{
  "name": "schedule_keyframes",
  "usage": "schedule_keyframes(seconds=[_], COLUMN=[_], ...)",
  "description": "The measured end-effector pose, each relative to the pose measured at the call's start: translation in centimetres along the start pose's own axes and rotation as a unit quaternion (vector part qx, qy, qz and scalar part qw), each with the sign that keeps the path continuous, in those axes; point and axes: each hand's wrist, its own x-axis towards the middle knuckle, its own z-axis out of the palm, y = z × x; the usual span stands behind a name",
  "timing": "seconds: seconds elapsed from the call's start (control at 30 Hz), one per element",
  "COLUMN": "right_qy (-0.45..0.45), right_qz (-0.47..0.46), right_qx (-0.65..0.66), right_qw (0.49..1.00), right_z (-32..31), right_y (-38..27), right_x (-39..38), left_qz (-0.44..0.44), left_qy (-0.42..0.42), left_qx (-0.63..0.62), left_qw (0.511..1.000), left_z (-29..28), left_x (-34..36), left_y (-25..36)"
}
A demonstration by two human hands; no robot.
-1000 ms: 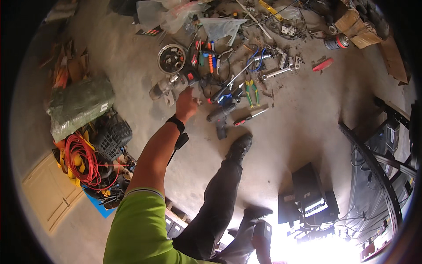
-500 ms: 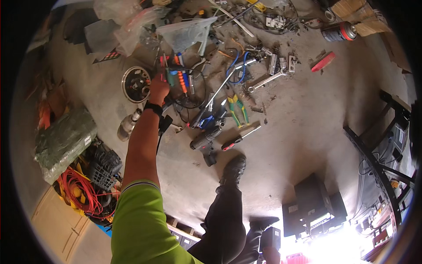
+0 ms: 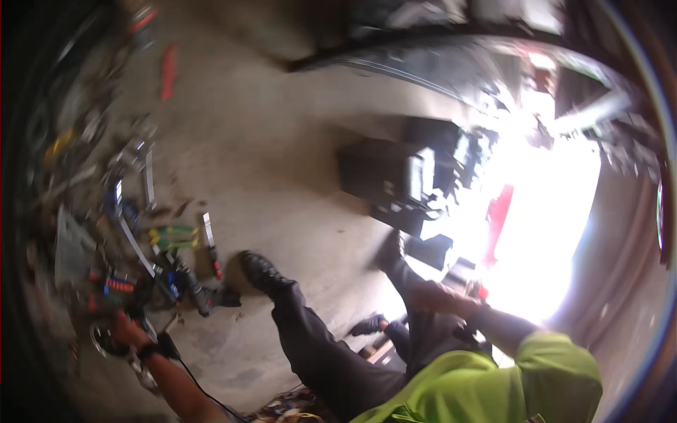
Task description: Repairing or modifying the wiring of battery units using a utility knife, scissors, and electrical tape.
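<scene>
The picture is blurred. My left hand point(image 3: 129, 330) reaches low at the left, beside a round metal bowl point(image 3: 104, 336) and a cluster of hand tools; its fingers are too smeared to show their grip. To its right lie a drill point(image 3: 199, 287), yellow-green pliers point(image 3: 174, 237) and a red-handled tool point(image 3: 214, 259). A long metal bar point(image 3: 137, 247) crosses the cluster. My right hand point(image 3: 440, 298) is by my right leg, near a dark box-like object point(image 3: 428, 251); whether it holds anything is unclear.
Black boxy equipment point(image 3: 374, 169) stands at centre right, under a curved black metal frame point(image 3: 437, 39). Strong glare washes out the right side. A red object point(image 3: 168, 70) lies at the upper left. Another person's shoe point(image 3: 368, 326) shows between my legs.
The view has swung sharply rightward, so the tool pile now sits at the left. My left hand has moved up into the tools by the bowl. My right arm has come more into view.
</scene>
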Motion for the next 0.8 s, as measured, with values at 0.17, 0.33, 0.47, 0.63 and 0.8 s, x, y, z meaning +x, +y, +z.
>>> schedule_keyframes(seconds=[0.17,0.33,0.47,0.63,0.8], right_qy=[0.008,0.144,0.243,0.0,-0.119], right_qz=[0.237,0.082,-0.096,-0.07,-0.057], right_qx=[0.261,0.163,0.06,0.254,0.394], right_qw=[0.936,0.973,0.963,0.965,0.91], right_z=[-3.5,-5.0,-6.7,-7.5,-8.0], right_y=[-5.9,-6.9,-5.8,-1.0,9.1], right_x=[-0.2,-3.6,-8.3,-17.2,-27.2], left_qz=[0.077,0.004,0.164,0.315,0.257], left_qy=[-0.037,-0.481,-0.655,-0.686,-0.731], left_qx=[-0.01,-0.193,-0.214,-0.178,-0.034], left_qw=[0.996,0.855,0.706,0.631,0.632], left_z=[-4.9,-14.8,-19.5,-21.4,-21.3], left_x=[-3.7,-10.5,-19.0,-30.9,-41.2], left_y=[15.2,44.3,61.8,75.4,85.2])
